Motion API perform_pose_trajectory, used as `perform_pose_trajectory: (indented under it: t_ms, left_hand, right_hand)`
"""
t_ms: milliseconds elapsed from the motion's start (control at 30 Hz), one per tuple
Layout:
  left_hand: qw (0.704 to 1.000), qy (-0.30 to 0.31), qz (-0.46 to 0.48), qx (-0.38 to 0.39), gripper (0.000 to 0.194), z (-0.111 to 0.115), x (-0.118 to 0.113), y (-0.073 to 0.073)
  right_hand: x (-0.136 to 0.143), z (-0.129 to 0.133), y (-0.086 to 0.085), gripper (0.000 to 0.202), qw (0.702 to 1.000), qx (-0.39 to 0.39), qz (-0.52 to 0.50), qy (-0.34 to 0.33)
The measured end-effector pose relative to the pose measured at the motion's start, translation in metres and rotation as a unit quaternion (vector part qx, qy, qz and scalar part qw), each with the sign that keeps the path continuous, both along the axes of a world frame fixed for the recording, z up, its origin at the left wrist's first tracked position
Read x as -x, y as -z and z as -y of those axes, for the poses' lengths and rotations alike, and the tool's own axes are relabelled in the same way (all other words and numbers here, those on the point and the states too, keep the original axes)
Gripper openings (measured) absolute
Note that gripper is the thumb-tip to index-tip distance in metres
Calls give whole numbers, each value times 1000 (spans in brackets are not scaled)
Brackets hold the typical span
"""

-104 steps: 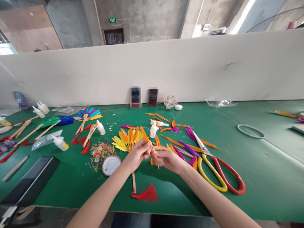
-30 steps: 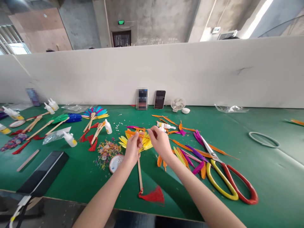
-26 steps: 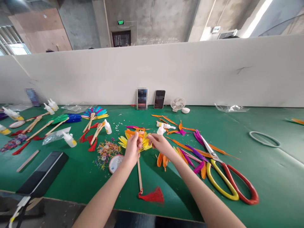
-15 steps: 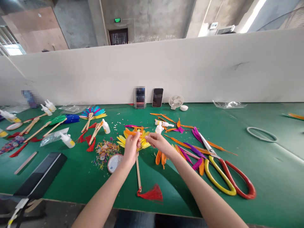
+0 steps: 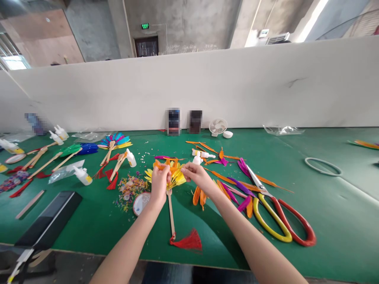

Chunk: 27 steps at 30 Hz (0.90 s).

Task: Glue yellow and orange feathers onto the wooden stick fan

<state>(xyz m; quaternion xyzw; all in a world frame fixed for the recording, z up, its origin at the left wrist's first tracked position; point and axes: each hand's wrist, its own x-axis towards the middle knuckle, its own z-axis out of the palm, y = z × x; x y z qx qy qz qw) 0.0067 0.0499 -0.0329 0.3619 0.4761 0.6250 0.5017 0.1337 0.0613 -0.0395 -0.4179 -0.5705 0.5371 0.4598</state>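
A fan of yellow feathers [image 5: 178, 177] lies in front of me, its wooden handle [image 5: 171, 213] pointing toward me and ending in a red tassel [image 5: 189, 240]. Over its feathers, my left hand [image 5: 160, 182] is closed, pinching an orange feather [image 5: 174, 172]. My right hand [image 5: 197, 175] hovers at the fan's right edge with thumb and forefinger pressed together; whatever they hold is too small to make out. Loose orange feathers [image 5: 199, 197] rest below the right wrist. A white glue bottle [image 5: 197, 158] stands just behind that hand.
Large scissors [image 5: 271, 205] with yellow and red handles lie at right beside purple and orange feathers [image 5: 233, 193]. Left are colourful sequins [image 5: 130, 191], a round lid [image 5: 141, 203], glue bottles [image 5: 83, 175], finished-looking feather fans [image 5: 114, 142] and a black box [image 5: 49, 219]. Phones and a small fan [image 5: 218, 126] line the white partition.
My left hand has shifted slightly left, its fingers curled more over the orange feather. The right hand stays almost in place. The whole view has drifted a little.
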Motion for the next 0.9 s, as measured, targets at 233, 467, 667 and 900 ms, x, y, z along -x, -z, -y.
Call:
perform_pose_trajectory:
  t_ms: [233, 467, 667, 900]
  left_hand:
    - [999, 33, -8, 1, 18, 3, -2, -1]
    - [990, 113, -88, 5, 15, 4, -4, 1]
    - [967, 174, -178, -47, 15, 6, -5, 7]
    - [950, 188, -240, -60, 13, 10, -8, 7]
  right_hand:
    - [3, 5, -3, 25, 998, -12, -17, 63]
    - [-2, 3, 1, 18, 994, -28, -44, 100]
    - [-7, -1, -1, 21, 993, -55, 59, 81]
    - [-2, 8, -9, 21, 974, -99, 163, 119]
